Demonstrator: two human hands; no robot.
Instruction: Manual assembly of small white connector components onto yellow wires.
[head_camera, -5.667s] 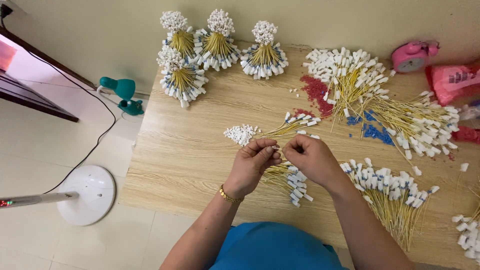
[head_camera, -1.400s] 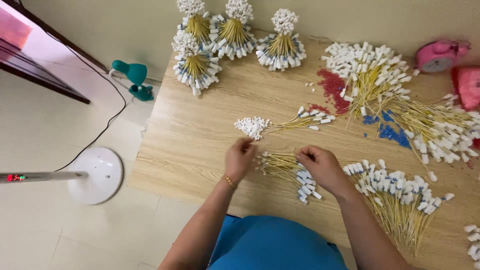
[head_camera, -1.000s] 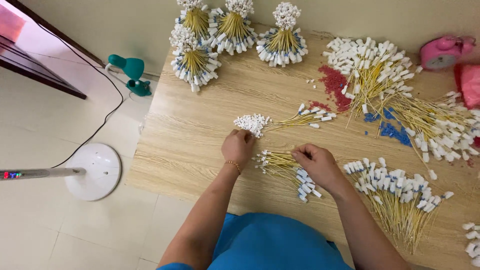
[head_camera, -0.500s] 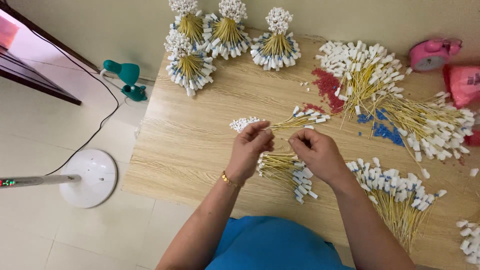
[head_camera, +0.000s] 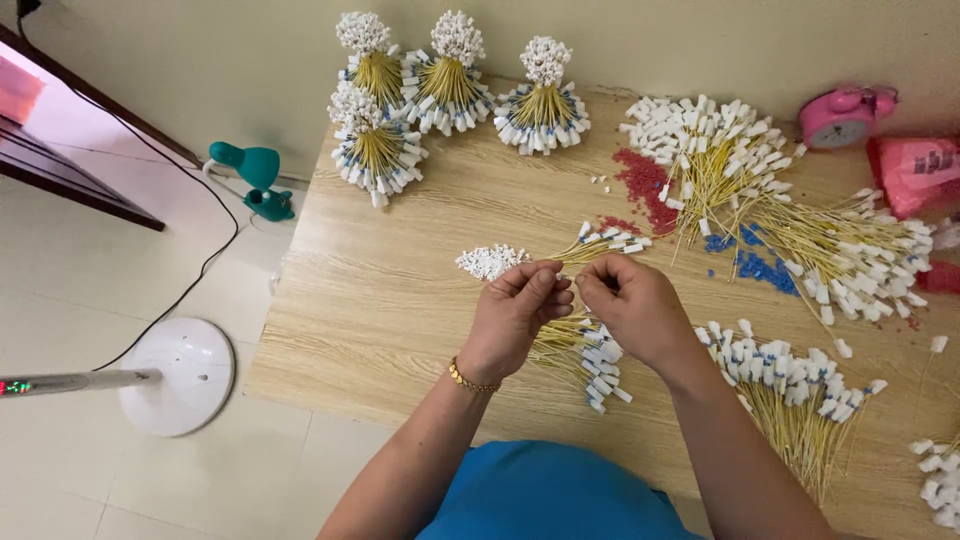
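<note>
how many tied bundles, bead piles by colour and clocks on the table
tied bundles standing at the back: 4
red bead pile: 1
blue bead pile: 1
white bead pile: 1
pink clock: 1
total: 8

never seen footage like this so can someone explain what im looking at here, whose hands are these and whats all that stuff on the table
The one picture comes from a camera worn on a person's head, looking down, so the hands are that person's own. The left hand and right hand meet above a wooden table, pinching something small between the fingertips; it is too small to make out. Under them lies a loose bunch of thin yellow sticks with white tips. More loose piles lie to the right, a small heap of white pieces in front, and four tied standing bundles at the far edge. A pink alarm clock sits at the far right.
</note>
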